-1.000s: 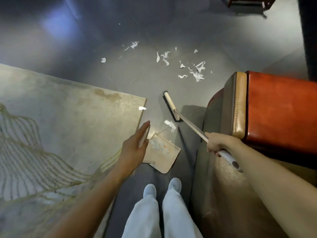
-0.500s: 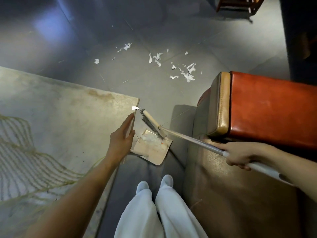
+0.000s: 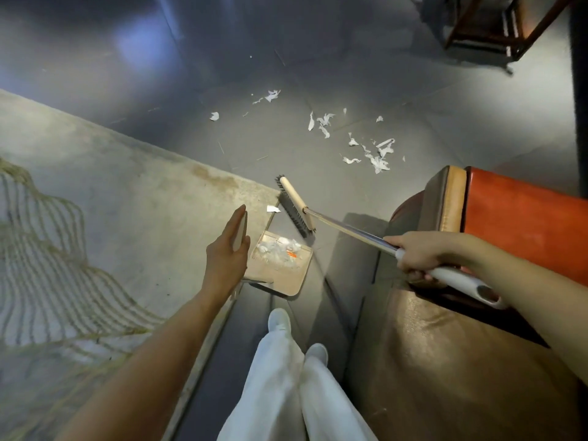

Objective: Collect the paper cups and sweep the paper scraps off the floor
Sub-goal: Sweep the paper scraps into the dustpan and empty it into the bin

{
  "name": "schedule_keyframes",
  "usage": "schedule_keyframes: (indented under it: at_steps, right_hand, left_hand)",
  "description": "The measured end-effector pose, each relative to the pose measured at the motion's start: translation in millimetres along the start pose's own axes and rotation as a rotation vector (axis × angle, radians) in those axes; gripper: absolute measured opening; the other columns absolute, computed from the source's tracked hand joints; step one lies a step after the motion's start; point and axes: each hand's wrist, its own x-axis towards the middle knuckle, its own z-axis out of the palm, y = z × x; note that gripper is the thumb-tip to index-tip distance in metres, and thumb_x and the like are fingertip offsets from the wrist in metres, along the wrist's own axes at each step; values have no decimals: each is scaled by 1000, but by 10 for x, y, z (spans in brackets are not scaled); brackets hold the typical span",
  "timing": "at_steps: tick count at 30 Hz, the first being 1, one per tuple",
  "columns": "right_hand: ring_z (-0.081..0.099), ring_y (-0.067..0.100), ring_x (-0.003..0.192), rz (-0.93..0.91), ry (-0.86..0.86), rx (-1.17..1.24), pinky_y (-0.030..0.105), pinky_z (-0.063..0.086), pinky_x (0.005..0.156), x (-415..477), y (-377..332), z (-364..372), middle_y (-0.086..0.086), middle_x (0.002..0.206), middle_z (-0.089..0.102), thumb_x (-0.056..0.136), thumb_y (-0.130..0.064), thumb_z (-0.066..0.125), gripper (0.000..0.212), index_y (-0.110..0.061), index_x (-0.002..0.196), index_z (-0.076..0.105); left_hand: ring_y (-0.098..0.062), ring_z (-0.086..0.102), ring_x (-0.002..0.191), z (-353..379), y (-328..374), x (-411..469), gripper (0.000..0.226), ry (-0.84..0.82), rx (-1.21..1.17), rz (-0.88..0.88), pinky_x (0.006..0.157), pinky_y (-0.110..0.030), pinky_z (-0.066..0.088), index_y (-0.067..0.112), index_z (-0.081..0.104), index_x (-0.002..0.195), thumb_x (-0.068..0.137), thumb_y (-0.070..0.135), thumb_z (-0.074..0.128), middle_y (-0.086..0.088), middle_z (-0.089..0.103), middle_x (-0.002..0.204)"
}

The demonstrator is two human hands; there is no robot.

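My left hand (image 3: 226,259) holds the pale upright handle of a beige dustpan (image 3: 286,276) standing on the dark floor by the rug corner. Several white paper scraps (image 3: 280,249) lie inside the pan. My right hand (image 3: 416,257) grips the metal handle of a broom, whose brush head (image 3: 296,208) sits just beyond the pan's mouth. One scrap (image 3: 273,209) lies at the rug's corner beside the bristles. More scraps (image 3: 378,154) are scattered on the floor farther out, and a lone piece (image 3: 214,116) lies to the left. No paper cups are in view.
A pale patterned rug (image 3: 127,218) covers the floor on the left. A red and brown leather sofa (image 3: 521,224) stands close on the right, under my right arm. A dark wooden frame (image 3: 496,27) stands at the far right. My white-trousered legs stand behind the dustpan.
The broom pulled a scrap into the dustpan, then moved back out past the pan's mouth toward the rug corner. My left hand and the pan stayed by the rug edge.
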Motion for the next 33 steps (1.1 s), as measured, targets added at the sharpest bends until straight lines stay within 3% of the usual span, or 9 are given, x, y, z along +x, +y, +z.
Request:
schedule_keyframes:
  at_steps: [2, 7, 11, 13, 16, 20, 24, 28, 33]
  right_hand:
    - [49, 11, 34, 3, 27, -31, 21, 44, 40, 203, -239, -66, 10, 66, 57, 87, -1, 47, 62, -23, 143, 33]
    - [51, 16, 43, -28, 60, -144, 24, 46, 42, 764, -830, -270, 13, 72, 58, 86, -1, 45, 43, -9, 128, 45]
    - [61, 26, 62, 22, 64, -299, 31, 53, 53, 1111, -1215, -263, 13, 73, 60, 85, 1, 50, 46, -1, 131, 44]
    - [61, 24, 58, 42, 30, -358, 31, 52, 52, 1210, -1286, -175, 14, 74, 62, 84, 2, 50, 49, -4, 133, 44]
    - [55, 21, 53, 27, -113, -392, 30, 49, 48, 1175, -1229, -58, 21, 90, 63, 83, 4, 43, 64, -16, 143, 34]
    - [52, 17, 46, 18, -198, -387, 24, 47, 40, 846, -1006, -60, 13, 76, 56, 85, 4, 43, 75, -29, 149, 21]
    - [51, 11, 40, 21, -157, -259, 25, 51, 47, 522, -927, -184, 9, 72, 60, 87, -3, 43, 76, -35, 151, 16]
    - [50, 7, 35, -7, -92, -264, 22, 49, 45, 374, -957, -294, 5, 79, 60, 90, -4, 43, 73, -30, 152, 13]
    - [49, 8, 38, 37, -58, -140, 20, 46, 41, 260, -869, -548, 8, 71, 57, 92, -5, 44, 74, -32, 153, 11]
  left_hand:
    - [-16, 56, 117, 0, 16, 158, 57, 23, -12, -13, 94, -51, 49, 45, 38, 141, 96, 13, 49, 58, 29, 115]
    - [-31, 60, 110, -129, -5, 606, 57, 45, 22, -69, 93, -51, 50, 47, 32, 143, 98, 15, 47, 15, 39, 144]
    - [-26, 65, 94, -227, -82, 783, 57, 39, 29, -75, 92, -47, 52, 49, 31, 142, 99, 16, 46, 26, 42, 131]
    - [-18, 65, 80, -252, -120, 846, 57, 36, 48, -83, 86, -43, 54, 50, 30, 142, 99, 16, 46, 17, 54, 122]
    - [-15, 60, 70, -344, -169, 955, 57, 23, 77, -111, 83, -41, 54, 47, 30, 144, 99, 15, 45, 13, 53, 107]
    - [-17, 61, 87, -376, -141, 938, 55, -20, 45, -106, 89, -39, 52, 45, 29, 144, 100, 15, 43, 16, 49, 121]
    - [0, 44, 104, -206, -54, 747, 52, -66, 32, -77, 89, -15, 34, 42, 30, 144, 101, 14, 41, 19, 44, 123]
    - [-1, 44, 111, -106, 43, 628, 49, -111, 3, -49, 82, 3, 28, 42, 29, 139, 100, 13, 40, 23, 41, 125]
    - [-15, 39, 134, -62, 140, 784, 54, -106, 28, -38, 103, -19, 26, 31, 30, 146, 100, 7, 38, 10, 36, 150]
